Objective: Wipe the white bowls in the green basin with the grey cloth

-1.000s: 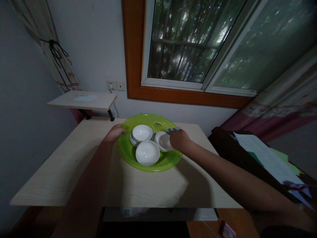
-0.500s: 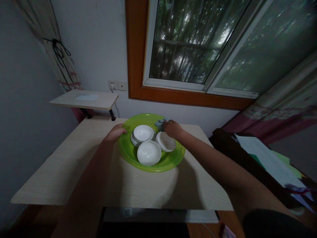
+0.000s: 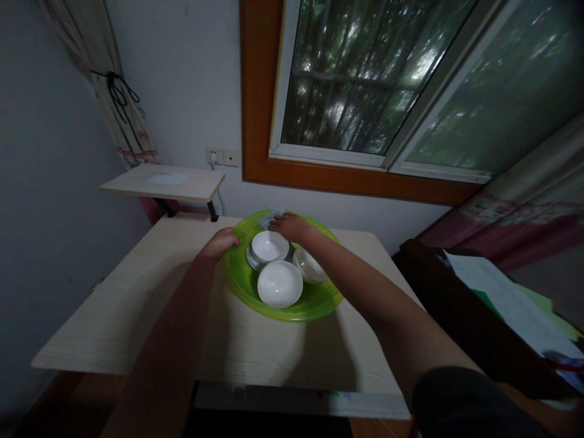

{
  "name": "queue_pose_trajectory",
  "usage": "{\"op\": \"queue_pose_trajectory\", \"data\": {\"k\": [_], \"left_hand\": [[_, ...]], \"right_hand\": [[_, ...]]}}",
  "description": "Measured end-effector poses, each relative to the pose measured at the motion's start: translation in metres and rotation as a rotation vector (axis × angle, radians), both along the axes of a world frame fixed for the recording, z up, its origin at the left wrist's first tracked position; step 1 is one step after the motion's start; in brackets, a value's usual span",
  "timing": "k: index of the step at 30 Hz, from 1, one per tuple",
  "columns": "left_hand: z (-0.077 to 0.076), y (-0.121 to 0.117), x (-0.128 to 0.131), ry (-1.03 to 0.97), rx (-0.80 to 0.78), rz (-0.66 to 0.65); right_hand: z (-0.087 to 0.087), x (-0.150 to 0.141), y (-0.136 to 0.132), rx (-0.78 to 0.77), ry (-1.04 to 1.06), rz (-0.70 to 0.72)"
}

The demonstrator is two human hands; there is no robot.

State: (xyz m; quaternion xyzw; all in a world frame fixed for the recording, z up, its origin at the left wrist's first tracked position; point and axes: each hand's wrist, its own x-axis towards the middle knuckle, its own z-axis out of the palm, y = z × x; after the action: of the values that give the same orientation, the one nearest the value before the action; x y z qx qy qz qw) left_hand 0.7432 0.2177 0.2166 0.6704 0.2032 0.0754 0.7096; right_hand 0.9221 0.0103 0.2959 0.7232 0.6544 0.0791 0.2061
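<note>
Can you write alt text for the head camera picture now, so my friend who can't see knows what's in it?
A person's left hand grips the rim of a green basin holding white bowls, while the right hand holds a grayish cloth at its far side. The basin is on a pale wooden table below a window.

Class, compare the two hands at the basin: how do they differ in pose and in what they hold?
The left hand grips the green basin's left rim; the right hand holds a cloth by its far side.
The left forearm stays outside the basin; the right forearm reaches across it.
Both hands are bare.
</note>
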Motion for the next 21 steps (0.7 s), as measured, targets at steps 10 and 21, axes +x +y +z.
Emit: {"op": "queue_pose_trajectory", "data": {"k": [10, 21], "left_hand": [[0.004, -0.001, -0.002, 0.049, -0.007, -0.020], [0.004, 0.000, -0.001, 0.057, -0.010, -0.019]], "right_hand": [[0.000, -0.024, 0.015, 0.060, -0.004, 0.072], [0.000, -0.015, -0.031, 0.015, 0.007, -0.438]]}}
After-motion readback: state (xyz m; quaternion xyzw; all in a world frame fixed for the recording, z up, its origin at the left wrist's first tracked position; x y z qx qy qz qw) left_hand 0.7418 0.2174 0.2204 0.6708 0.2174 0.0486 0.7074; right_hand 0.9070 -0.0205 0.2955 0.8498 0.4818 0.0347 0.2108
